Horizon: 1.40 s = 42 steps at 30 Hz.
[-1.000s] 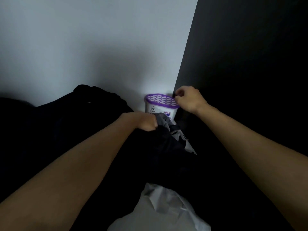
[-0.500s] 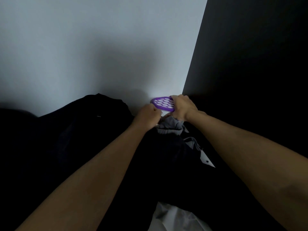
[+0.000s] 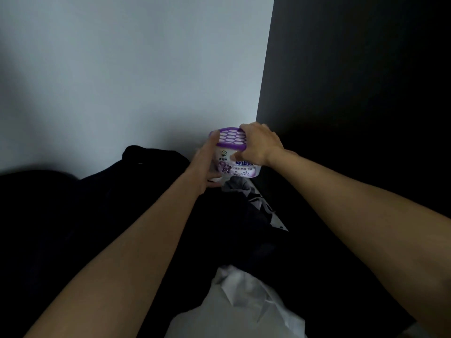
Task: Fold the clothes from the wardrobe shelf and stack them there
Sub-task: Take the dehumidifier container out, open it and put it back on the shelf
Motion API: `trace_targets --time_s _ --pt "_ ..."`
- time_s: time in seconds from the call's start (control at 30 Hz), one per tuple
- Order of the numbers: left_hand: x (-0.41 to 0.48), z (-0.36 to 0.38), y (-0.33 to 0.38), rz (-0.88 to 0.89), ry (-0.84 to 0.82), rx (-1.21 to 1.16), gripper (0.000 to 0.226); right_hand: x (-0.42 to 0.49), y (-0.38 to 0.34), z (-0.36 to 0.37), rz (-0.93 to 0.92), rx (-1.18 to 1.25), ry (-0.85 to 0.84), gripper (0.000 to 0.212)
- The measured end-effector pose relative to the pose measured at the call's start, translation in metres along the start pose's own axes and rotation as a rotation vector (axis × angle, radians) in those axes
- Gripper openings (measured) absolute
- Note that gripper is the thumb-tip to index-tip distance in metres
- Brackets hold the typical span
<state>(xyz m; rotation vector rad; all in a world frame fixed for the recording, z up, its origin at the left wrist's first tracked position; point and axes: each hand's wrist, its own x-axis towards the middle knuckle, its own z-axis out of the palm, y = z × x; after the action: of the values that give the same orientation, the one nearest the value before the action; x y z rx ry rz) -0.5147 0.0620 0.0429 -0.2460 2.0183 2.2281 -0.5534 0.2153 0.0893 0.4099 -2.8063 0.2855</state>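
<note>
Purple-lidded tub [image 3: 231,158] has been lifted from the corner: gripped over its lid by right hand [image 3: 260,142], cupped, apparently gripped, by left hand [image 3: 203,167]. The clothes [image 3: 146,196] are left heaped below, unfolded, now unobstructed.

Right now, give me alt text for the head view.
Two hands hold a white tub with a purple honeycomb lid in the wardrobe corner: left hand on its side, right hand over the lid. Dark clothes lie heaped beneath.

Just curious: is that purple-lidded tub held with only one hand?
No, the left hand and the right hand both hold the purple-lidded tub, on opposite sides.
</note>
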Motion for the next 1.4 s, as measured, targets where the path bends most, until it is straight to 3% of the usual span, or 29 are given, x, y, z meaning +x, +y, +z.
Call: trace_targets --time_s 0.2,0.33,0.43,0.53,0.63,0.7,0.77,0.9,1.0,1.2,1.4 --pt "-0.058 0.002 0.004 -0.090 -0.020 -0.105 0.060 -0.060 -0.007 -0.031 -0.114 0.109 -0.015 0.063" --pt "-0.098 0.016 0.000 -0.035 0.086 -0.136 0.045 -0.102 -0.001 -0.043 -0.112 0.320 0.018 0.086" --pt "-0.130 0.025 -0.008 0.012 0.155 -0.207 0.041 -0.140 -0.001 -0.038 -0.097 0.361 0.227 0.093" --pt "-0.167 0.032 -0.017 0.061 0.216 -0.275 0.037 -0.177 -0.003 -0.032 -0.010 0.739 0.373 0.087" --pt "-0.210 0.037 -0.029 0.118 0.357 -0.269 0.043 -0.218 -0.004 -0.036 0.024 1.165 0.049 0.075" --pt "-0.240 0.043 -0.042 0.131 0.449 -0.248 0.049 -0.243 -0.003 -0.033 0.007 1.276 -0.184 0.056" --pt "-0.272 0.046 -0.060 0.135 0.518 -0.219 0.049 -0.266 -0.006 -0.029 0.046 1.355 -0.325 0.054" --pt "-0.338 0.050 -0.105 0.128 0.600 -0.201 0.035 -0.314 -0.026 -0.022 0.179 1.566 -0.504 0.039" --pt "-0.393 0.050 -0.133 0.101 0.616 -0.193 0.030 -0.354 -0.046 -0.014 0.255 1.578 -0.530 0.034" --pt "-0.509 0.027 -0.176 0.092 0.768 -0.208 0.030 -0.440 -0.109 -0.001 0.175 1.646 -0.675 0.029" --pt "-0.643 -0.014 -0.228 0.165 1.009 -0.272 0.034 -0.538 -0.202 -0.001 -0.034 1.595 -0.904 0.024"
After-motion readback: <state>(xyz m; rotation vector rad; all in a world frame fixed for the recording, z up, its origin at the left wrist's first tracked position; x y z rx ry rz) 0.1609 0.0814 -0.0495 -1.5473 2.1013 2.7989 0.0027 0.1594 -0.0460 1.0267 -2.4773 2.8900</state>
